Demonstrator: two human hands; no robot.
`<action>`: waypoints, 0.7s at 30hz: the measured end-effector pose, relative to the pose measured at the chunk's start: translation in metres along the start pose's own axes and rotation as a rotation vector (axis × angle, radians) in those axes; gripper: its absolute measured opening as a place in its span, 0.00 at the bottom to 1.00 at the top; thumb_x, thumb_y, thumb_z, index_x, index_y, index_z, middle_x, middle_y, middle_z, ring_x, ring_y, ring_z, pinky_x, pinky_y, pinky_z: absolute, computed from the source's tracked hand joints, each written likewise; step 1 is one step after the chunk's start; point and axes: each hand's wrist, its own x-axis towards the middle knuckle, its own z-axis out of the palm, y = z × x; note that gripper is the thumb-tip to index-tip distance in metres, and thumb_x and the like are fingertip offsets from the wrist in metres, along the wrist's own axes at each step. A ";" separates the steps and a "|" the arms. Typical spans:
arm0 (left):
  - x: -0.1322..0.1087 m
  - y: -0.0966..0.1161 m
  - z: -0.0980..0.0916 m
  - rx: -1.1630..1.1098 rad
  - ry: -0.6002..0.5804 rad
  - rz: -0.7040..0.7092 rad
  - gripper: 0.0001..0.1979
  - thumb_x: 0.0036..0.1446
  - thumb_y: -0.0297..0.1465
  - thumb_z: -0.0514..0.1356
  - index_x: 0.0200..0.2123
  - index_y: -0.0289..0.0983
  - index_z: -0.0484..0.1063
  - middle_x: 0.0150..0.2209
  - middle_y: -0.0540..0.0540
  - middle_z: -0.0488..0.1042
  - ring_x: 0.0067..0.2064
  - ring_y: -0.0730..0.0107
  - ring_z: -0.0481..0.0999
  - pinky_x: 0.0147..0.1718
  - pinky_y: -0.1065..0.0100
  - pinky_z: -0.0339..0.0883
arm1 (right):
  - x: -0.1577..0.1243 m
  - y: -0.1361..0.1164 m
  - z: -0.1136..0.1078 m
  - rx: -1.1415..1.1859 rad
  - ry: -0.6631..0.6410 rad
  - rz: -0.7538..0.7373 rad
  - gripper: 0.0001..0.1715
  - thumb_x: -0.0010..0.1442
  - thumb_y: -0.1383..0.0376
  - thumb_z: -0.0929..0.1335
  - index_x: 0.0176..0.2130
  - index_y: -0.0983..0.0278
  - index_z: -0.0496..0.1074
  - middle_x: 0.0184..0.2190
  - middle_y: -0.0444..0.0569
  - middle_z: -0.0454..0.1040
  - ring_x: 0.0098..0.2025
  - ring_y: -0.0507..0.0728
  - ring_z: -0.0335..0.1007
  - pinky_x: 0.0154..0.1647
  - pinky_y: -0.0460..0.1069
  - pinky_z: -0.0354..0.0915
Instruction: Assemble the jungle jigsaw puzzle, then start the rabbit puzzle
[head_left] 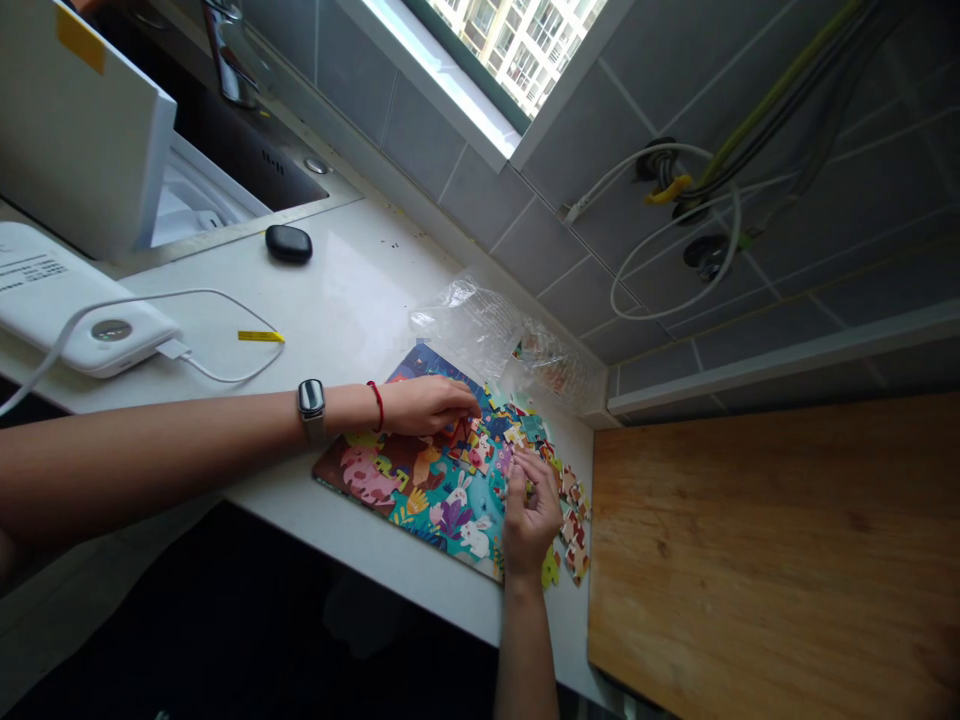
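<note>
Several loose cardboard pieces [574, 530] beside a bright jigsaw puzzle [420, 490]

Your left hand [429, 405], with a black smartwatch [311, 400] and a red string bracelet [377, 405] on its wrist, enters from the left of the frame, its curled fingertips on the puzzle's jumbled upper part. Your right hand [531, 515] rises from the bottom edge, its fingers bunched over the puzzle's right side; you cannot tell whether they pinch a piece. The hands are apart, close but not touching, and neither is clearly clamped on anything.

The puzzle, pink and teal with white rabbits, lies right of centre on the white tabletop [352, 270]. A lime-green piece [551, 568] sits just off its lower corner. The pieces look thin, light and stiff, apt to slide on that smooth surface, so take each by its edges with your fingertips.

A crumpled clear plastic bag [469, 325] lies just above the puzzle. Toward the upper left are a black oval case [289, 243] and a white rounded device with a cable [90, 310]. A wooden board [772, 560] fills the lower right.
</note>
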 end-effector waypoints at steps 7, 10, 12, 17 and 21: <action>-0.001 -0.001 0.001 -0.006 -0.021 0.012 0.12 0.71 0.26 0.56 0.47 0.37 0.79 0.42 0.43 0.83 0.40 0.67 0.80 0.41 0.69 0.70 | 0.001 0.007 -0.025 0.177 0.409 0.251 0.13 0.69 0.56 0.70 0.43 0.63 0.79 0.40 0.52 0.80 0.45 0.60 0.79 0.54 0.59 0.73; -0.001 0.001 0.001 -0.005 -0.039 0.024 0.11 0.70 0.27 0.57 0.46 0.38 0.80 0.42 0.44 0.83 0.40 0.65 0.81 0.41 0.68 0.71 | 0.006 0.014 -0.050 0.221 0.403 0.376 0.16 0.67 0.54 0.71 0.44 0.64 0.78 0.41 0.52 0.81 0.42 0.59 0.79 0.50 0.56 0.74; -0.002 0.004 0.001 0.004 -0.047 0.051 0.10 0.69 0.26 0.58 0.45 0.38 0.80 0.43 0.44 0.83 0.41 0.64 0.81 0.42 0.67 0.71 | 0.009 0.021 -0.071 0.154 0.337 0.401 0.19 0.65 0.52 0.72 0.44 0.64 0.79 0.41 0.53 0.82 0.42 0.59 0.79 0.47 0.55 0.74; -0.002 0.008 0.001 0.029 -0.063 0.125 0.10 0.65 0.24 0.59 0.43 0.39 0.81 0.42 0.44 0.83 0.42 0.63 0.80 0.43 0.65 0.70 | 0.011 0.041 -0.119 -0.170 -0.135 0.428 0.27 0.62 0.46 0.72 0.49 0.63 0.82 0.52 0.59 0.80 0.51 0.65 0.79 0.54 0.58 0.74; -0.002 0.007 0.001 0.031 -0.066 0.126 0.09 0.68 0.26 0.59 0.43 0.39 0.81 0.43 0.44 0.83 0.43 0.63 0.80 0.44 0.65 0.70 | 0.009 0.062 -0.144 -0.442 -0.507 0.376 0.37 0.61 0.45 0.70 0.61 0.61 0.76 0.66 0.60 0.70 0.70 0.70 0.64 0.72 0.65 0.60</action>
